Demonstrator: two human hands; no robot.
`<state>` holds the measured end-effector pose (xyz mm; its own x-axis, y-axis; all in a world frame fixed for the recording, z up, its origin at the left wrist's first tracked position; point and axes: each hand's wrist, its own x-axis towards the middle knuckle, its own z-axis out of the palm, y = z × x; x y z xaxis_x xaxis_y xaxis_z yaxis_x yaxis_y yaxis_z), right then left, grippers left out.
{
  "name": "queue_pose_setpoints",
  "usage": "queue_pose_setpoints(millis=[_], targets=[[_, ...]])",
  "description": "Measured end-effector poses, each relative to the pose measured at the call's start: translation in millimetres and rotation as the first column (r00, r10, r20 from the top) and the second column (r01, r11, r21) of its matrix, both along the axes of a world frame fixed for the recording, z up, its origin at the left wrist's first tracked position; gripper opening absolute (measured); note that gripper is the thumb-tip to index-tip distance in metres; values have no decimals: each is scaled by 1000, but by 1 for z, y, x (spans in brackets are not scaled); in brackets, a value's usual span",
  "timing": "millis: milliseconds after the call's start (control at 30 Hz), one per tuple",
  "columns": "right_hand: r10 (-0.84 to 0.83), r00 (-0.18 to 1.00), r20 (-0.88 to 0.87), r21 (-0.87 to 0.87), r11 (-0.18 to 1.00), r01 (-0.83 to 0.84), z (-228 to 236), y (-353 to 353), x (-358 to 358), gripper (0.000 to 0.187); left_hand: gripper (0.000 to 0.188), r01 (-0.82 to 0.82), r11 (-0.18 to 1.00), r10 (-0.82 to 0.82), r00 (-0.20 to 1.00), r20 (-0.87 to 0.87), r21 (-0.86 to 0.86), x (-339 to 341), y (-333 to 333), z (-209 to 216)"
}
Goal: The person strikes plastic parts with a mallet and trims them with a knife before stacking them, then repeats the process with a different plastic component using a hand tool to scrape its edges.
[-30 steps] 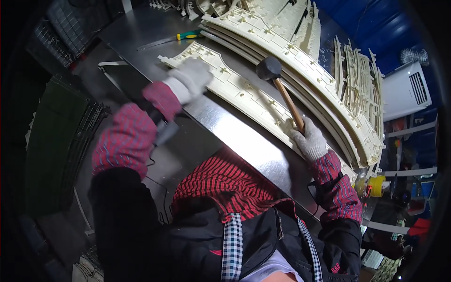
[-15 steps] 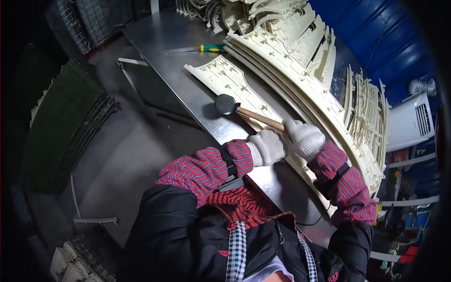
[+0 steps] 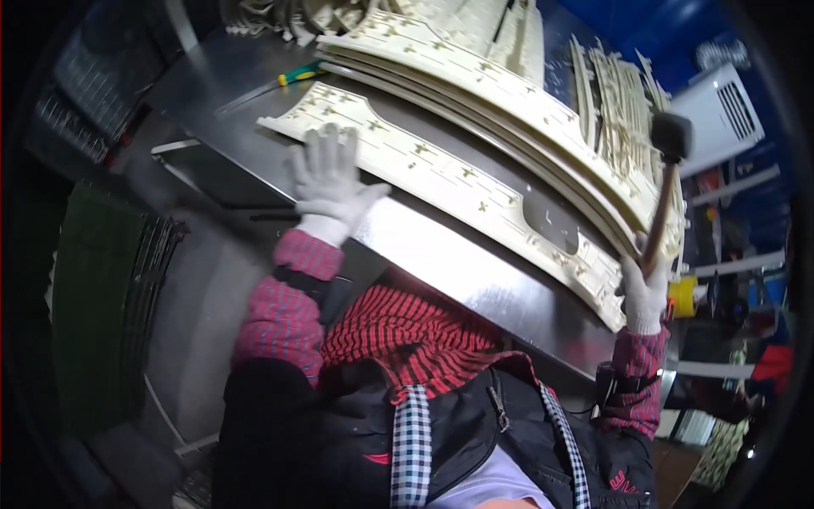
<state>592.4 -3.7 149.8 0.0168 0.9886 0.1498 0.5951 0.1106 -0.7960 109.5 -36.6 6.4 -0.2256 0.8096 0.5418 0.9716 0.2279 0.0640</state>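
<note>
My left hand [image 3: 329, 174], in a white knit glove, is spread flat with its fingertips on the near-left end of a long cream plastic panel [image 3: 441, 176]. The panel lies on the metal table [image 3: 398, 233] with its small cross-shaped clips facing up. Raised at the right, my right hand [image 3: 644, 293] wraps round the wooden handle of a mallet [image 3: 672, 137]. The mallet's black head points up, in front of the stacked parts at the back right. Behind the single panel lies a stack of similar curved panels [image 3: 475, 78].
A screwdriver [image 3: 297, 75] with a green and yellow handle lies at the table's far left. More cream parts [image 3: 623, 102] are piled at the back right, near a white appliance [image 3: 721, 114]. A yellow object [image 3: 685, 297] is beside my right hand. Dark racks stand left of the table.
My hands have parted: the left moved left onto the panel's end, the right swung right and up with the mallet. The view has turned, showing more of the panel.
</note>
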Motion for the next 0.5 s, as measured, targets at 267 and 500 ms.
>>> queue_pose_setpoints(millis=[267, 500], targets=[[-707, 662, 249, -20, 680, 733, -76, -90, 171, 64, 109, 439, 826, -433, 896, 100, -354, 127, -19, 33], [-640, 318, 700, 51, 488, 871, -129, -128, 257, 64, 92, 872, 482, -849, 489, 202, -83, 221, -16, 19]])
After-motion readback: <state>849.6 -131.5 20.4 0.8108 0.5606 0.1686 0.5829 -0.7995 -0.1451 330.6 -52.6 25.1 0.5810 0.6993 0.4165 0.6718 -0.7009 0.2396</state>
